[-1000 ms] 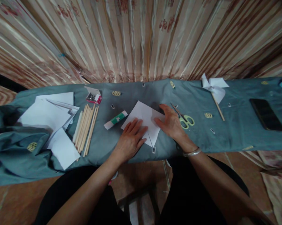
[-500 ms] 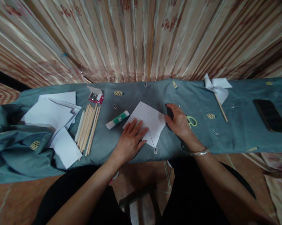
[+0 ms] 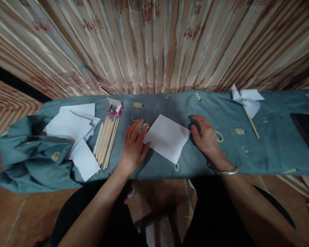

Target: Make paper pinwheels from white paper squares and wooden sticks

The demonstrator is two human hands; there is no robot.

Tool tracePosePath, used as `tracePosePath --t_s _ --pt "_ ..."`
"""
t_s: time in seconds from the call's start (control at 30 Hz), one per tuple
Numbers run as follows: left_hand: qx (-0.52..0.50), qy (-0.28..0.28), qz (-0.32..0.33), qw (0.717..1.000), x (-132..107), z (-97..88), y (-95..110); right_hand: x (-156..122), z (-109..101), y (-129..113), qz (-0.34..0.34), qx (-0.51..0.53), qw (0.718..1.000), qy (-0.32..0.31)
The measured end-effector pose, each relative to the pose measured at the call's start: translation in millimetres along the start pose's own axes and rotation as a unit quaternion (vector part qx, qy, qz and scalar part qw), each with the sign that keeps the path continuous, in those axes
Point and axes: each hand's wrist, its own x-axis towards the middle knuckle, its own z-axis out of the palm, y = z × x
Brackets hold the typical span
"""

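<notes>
My left hand (image 3: 134, 145) lies over a glue stick, fingers stretched out and thumb apart; most of the stick is hidden, and only its white-and-green end (image 3: 144, 126) shows past the fingers. Whether the fingers grip it is not clear. Right beside this hand, a square sheet of white paper (image 3: 167, 137) with crease lines lies flat, one corner pointing toward me. At the sheet's right corner is my right hand (image 3: 205, 136), thumb at or just by the paper, fingers bent and apart, nothing visible in them. Behind its wrist shows a pale green scissor handle (image 3: 219, 137).
To the left are white paper sheets (image 3: 67, 125), several wooden sticks (image 3: 106, 140) and an open small box (image 3: 115, 107) of metal bits. A paper pinwheel (image 3: 248, 99) on a stick and a dark phone (image 3: 306, 130) lie right. A striped curtain (image 3: 154, 48) hangs behind the cloth-covered table (image 3: 154, 171).
My left hand has left the paper and moved left onto the glue stick. My right hand stays by the sheet's right corner. The view has shifted slightly left.
</notes>
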Motion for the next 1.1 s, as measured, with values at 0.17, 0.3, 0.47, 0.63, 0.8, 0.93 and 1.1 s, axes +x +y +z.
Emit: tracePosePath --t_s 0.17,0.3,0.47,0.63,0.8,0.93,1.1 --pt "0.039 -0.02 -0.062 0.997 4 -10.8 -22 1 -1 -6 -0.003 0.002 1.0 0.009" --pt "0.057 -0.064 -0.112 0.99 2 -14.1 -31 1 -2 -11 -0.015 0.003 1.0 0.014" --pt "0.042 -0.102 -0.167 0.98 0 -18.2 -37 2 -3 -17 -0.027 0.02 0.999 0.014" --pt "-0.058 -0.04 -0.198 0.978 6 -21.6 -31 0 0 -30 -0.004 0.079 0.997 0.004" --pt "-0.268 -0.017 -0.25 0.93 16 -12.6 -2 -7 5 -64 0.158 0.319 0.931 -0.074" --pt "-0.367 -0.032 -0.26 0.892 18 0.2 20 -9 7 -87 0.258 0.557 0.774 -0.158" --pt "-0.438 -0.043 -0.277 0.854 16 8.0 29 -7 7 -98 0.337 0.633 0.675 -0.175"
